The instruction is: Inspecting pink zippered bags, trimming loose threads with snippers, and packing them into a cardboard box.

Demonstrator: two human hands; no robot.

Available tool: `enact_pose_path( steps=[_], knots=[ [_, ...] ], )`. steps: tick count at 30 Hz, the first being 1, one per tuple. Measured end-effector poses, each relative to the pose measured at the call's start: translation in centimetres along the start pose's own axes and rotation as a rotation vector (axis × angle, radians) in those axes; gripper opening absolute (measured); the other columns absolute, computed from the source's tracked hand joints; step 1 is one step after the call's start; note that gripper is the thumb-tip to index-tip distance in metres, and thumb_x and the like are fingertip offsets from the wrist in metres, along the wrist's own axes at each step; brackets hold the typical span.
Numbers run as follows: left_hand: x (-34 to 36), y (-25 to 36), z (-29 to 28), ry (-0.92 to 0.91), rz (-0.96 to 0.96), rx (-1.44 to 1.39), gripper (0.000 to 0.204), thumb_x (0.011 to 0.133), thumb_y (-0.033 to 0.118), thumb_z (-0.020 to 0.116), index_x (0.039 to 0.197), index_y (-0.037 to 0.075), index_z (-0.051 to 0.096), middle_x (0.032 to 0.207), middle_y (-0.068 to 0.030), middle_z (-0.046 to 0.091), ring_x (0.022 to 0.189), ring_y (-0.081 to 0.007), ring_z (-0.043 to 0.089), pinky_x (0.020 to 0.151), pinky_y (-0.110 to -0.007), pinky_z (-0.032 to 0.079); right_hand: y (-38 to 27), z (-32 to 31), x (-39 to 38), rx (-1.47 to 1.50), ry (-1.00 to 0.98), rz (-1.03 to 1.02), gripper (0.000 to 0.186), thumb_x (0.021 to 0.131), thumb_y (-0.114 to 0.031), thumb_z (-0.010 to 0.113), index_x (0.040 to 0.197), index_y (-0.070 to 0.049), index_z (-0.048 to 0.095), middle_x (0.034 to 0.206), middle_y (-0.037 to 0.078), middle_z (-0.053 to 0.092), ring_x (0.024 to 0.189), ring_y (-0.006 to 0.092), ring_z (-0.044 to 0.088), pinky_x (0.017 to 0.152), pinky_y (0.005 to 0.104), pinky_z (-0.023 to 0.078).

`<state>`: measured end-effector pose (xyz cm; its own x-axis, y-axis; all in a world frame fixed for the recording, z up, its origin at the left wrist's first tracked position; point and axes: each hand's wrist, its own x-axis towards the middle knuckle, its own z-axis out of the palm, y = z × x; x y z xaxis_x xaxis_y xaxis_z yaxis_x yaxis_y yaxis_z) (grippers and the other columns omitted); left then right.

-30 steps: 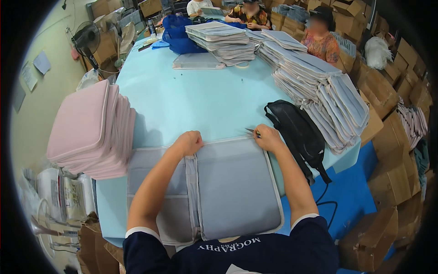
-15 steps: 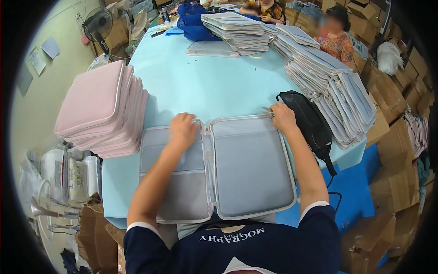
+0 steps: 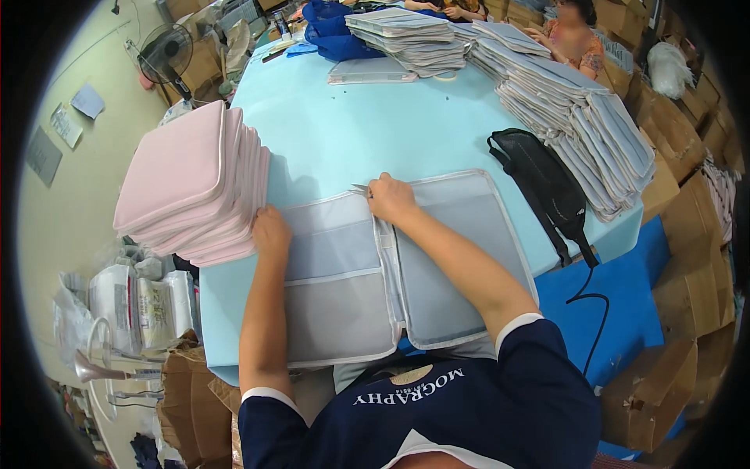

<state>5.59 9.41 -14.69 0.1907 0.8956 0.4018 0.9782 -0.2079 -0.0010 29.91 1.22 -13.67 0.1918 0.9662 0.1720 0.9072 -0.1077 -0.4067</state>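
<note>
An open grey fabric case [image 3: 461, 258] lies at the table's near edge, its left half [image 3: 336, 313] with pockets, joined by a middle spine. My left hand [image 3: 269, 230] is closed on the case's upper left edge, beside a stack of pink padded cases [image 3: 168, 180]. My right hand [image 3: 388, 198] grips small metal scissors [image 3: 358, 188], blades pointing left, at the top of the spine. A black bag [image 3: 539, 191] with straps and a hanging cord lies to the right of the case.
The light blue table [image 3: 375, 125] bears tall grey case stacks [image 3: 574, 141] at right and back, with blue cloth [image 3: 332, 31] at the back. Co-workers [image 3: 574, 43] sit along the far sides. Cardboard boxes [image 3: 648, 391] crowd the right, a fan [image 3: 166, 55] the left.
My right hand has moved left with the scissors, from the case's right corner to the spine. My left hand has moved from near the spine out to the left edge.
</note>
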Motion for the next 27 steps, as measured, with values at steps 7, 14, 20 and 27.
enact_pose_path(
  steps=[7,14,20,27],
  knots=[
    [-0.8,-2.3,-1.9,-0.495,-0.237,-0.737,0.017,0.073,0.017,0.061,0.074,0.0,0.058,0.068,-0.0113,0.06,0.056,-0.0177,0.059,0.045,-0.03,0.045,2.8,-2.7,-1.2,0.105,-0.051,-0.024,0.019,0.072,-0.008,0.053,0.089,-0.003,0.06,0.084,0.017,0.061,0.077,0.0272,0.062,0.068,0.0374,0.05],
    [-3.4,-3.9,-3.7,-0.743,-0.344,-1.488,0.021,0.082,0.025,0.058,0.076,0.005,0.057,0.061,-0.0033,0.055,0.044,-0.0123,0.05,0.037,-0.023,0.035,5.3,-5.9,-1.5,0.785,-0.363,0.249,0.017,0.08,-0.017,0.059,0.079,-0.001,0.058,0.061,0.004,0.055,0.046,0.0099,0.05,0.041,0.0237,0.037],
    [-3.2,-4.1,-4.3,-1.051,-0.345,-1.69,0.024,0.083,0.03,0.06,0.078,0.007,0.058,0.066,-0.0037,0.058,0.049,-0.0127,0.052,0.042,-0.025,0.039,4.8,-6.9,-1.3,0.737,-0.396,0.232,0.025,0.084,-0.027,0.058,0.077,-0.003,0.058,0.06,-0.001,0.052,0.046,0.0054,0.045,0.039,0.0204,0.031],
    [-3.6,-1.9,-6.7,-0.913,-0.348,-1.877,0.013,0.075,0.015,0.068,0.08,0.007,0.059,0.071,-0.0014,0.06,0.061,-0.0098,0.055,0.054,-0.023,0.042,5.6,-9.7,-0.5,0.667,-0.689,0.158,0.026,0.082,-0.031,0.06,0.08,-0.004,0.059,0.06,-0.002,0.05,0.05,0.0046,0.044,0.042,0.0191,0.032]
  ],
)
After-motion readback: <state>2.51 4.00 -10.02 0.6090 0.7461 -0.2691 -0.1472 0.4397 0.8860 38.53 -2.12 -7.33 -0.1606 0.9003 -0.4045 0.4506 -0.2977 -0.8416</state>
